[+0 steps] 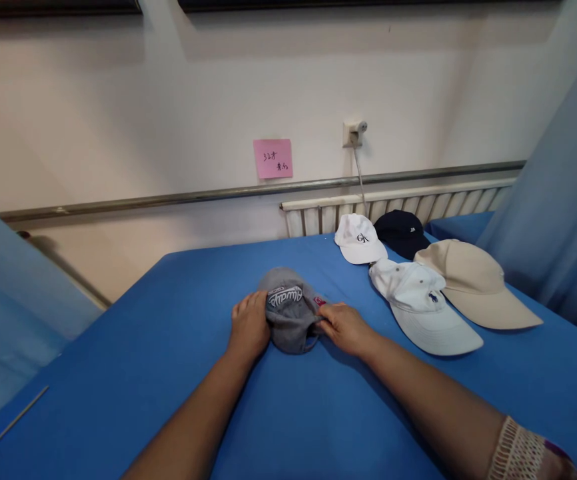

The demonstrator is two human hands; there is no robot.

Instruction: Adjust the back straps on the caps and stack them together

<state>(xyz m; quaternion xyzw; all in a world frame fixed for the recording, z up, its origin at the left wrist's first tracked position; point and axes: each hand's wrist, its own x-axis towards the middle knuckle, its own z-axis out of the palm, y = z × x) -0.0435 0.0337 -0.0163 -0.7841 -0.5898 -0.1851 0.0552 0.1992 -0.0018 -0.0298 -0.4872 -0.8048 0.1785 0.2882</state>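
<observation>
Gray cap (pixel 288 325) lies on the blue surface (pixel 168 373), directly between the hands. Right hand (pixel 347 328), nearer the pale cap (pixel 411 293): grip pinches the gray cap's right edge. Left hand (pixel 249 327): against its left side; whether pinching, cannot tell.

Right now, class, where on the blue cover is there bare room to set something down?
The blue cover is bare between the left hand and the thin stick, and just nearside of the grey cap. Crowding: beyond the right hand, the small white cap, black cap, pale cap and beige cap are bunched together.
</observation>
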